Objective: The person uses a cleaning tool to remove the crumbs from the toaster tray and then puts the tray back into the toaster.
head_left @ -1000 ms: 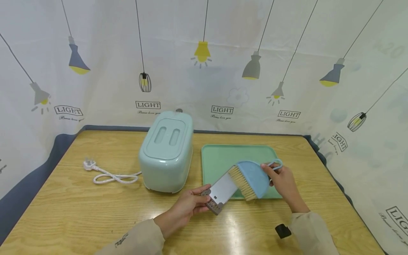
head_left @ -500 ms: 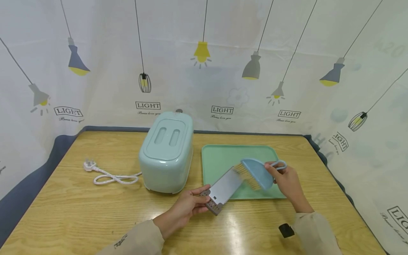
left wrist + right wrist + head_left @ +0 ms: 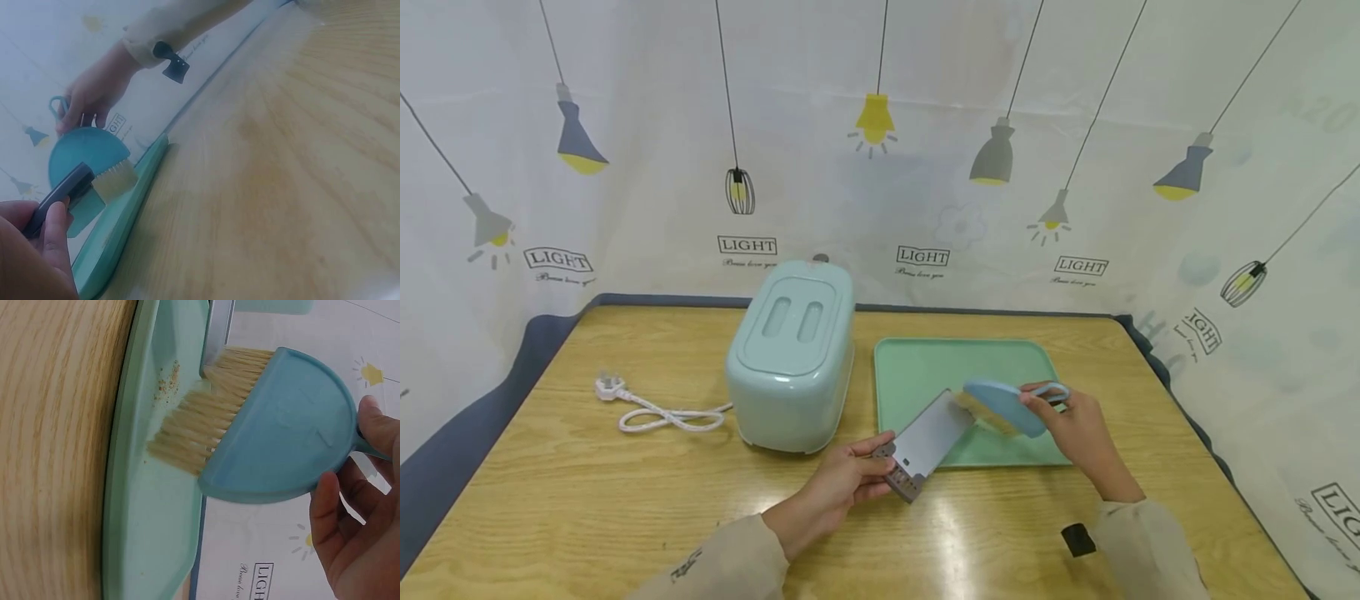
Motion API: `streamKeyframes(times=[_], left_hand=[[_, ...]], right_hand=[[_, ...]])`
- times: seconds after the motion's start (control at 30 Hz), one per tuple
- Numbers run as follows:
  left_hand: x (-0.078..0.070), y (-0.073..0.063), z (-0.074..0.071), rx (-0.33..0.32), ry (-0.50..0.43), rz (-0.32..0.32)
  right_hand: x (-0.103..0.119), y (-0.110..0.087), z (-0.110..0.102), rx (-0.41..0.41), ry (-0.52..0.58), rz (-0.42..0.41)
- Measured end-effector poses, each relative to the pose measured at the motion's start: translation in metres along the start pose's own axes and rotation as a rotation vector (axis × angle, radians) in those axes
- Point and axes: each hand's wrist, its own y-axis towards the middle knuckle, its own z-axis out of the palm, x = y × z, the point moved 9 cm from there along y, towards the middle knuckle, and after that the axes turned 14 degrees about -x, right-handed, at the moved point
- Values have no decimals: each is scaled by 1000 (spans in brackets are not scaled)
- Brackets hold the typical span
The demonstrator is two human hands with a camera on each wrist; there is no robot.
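My left hand (image 3: 838, 483) pinches the grey-brown end of a flat metal crumb tray (image 3: 931, 433), which slants over the near edge of a green tray (image 3: 955, 354). In my right hand (image 3: 1078, 433) is a light blue hand brush (image 3: 1007, 407), gripped near its looped handle. Its beige bristles (image 3: 212, 412) touch the far end of the crumb tray and hang over the green tray, as the right wrist view shows. Small orange-brown crumbs (image 3: 167, 384) lie on the green tray. In the left wrist view the crumb tray's dark end (image 3: 62, 194) sits between thumb and fingers.
A pale blue toaster (image 3: 790, 358) with a lid stands left of the green tray. Its white cord and plug (image 3: 662, 412) lie looped on the wooden table (image 3: 587, 483). Behind hangs a cloth (image 3: 820, 125) printed with lamps.
My right hand has moved slightly right with the brush, whose head now tilts flatter and whose bristles have swept toward the crumb tray's far end. The left hand has stayed in place.
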Motion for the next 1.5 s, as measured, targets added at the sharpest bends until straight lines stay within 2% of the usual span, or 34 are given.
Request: streamKeyframes(times=[0.17, 0.3, 0.5, 0.7, 0.9, 1.13, 1.5], left_hand=[[-2, 2, -1, -7, 3, 10], [-3, 3, -1, -7, 1, 19], [-4, 2, -2, -20, -14, 11], [-4, 3, -2, -26, -32, 6], [-1, 3, -2, -26, -41, 0], [0, 4, -1, -27, -48, -6], [-2, 2, 3, -31, -53, 11]], right_hand=[[5, 1, -2, 29, -58, -57], [5, 0, -5, 52, -87, -64], [4, -2, -13, 34, -119, -81], [-1, -3, -19, 6, -136, -68], [-3, -5, -23, 3, -141, -21], [3, -10, -28, -55, -84, 6], [24, -17, -4, 58, 108, 169]])
